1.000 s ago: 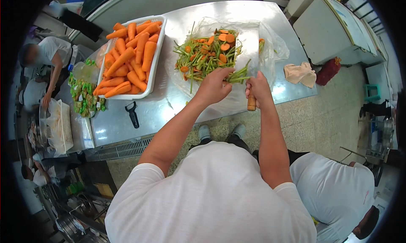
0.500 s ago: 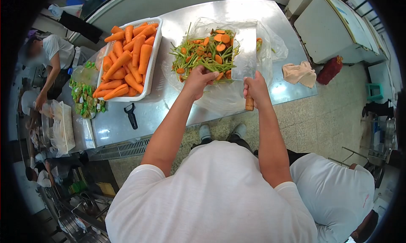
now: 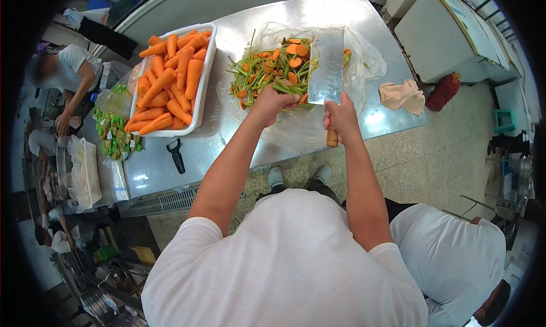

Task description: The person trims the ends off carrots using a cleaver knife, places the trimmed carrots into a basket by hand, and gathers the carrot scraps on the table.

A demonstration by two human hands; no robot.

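Observation:
A wide cleaver [image 3: 327, 68] is in my right hand [image 3: 342, 119], which wraps round its wooden handle. Its blade lies flat-on to the camera along the right side of a heap of green stems and orange carrot slices [image 3: 274, 65]. At the near edge of that heap is my left hand [image 3: 272, 104], thumb and fingers closed towards some green stems; exactly what it holds is hidden. The heap rests on a clear plastic bag [image 3: 364, 48] spread on the metal table [image 3: 239, 23].
A white basket of whole carrots [image 3: 209, 77] stands left, beside green packets [image 3: 114, 128] and a black peeler [image 3: 177, 155]. A beige cloth [image 3: 402, 96] lies right. One person [image 3: 74, 71] works at far left; another person [image 3: 449, 253] bends close by at lower right.
The cleaver and my right hand have shifted slightly left and up. My left hand has moved slightly right, its fingers more closed. The person at far left has moved an arm.

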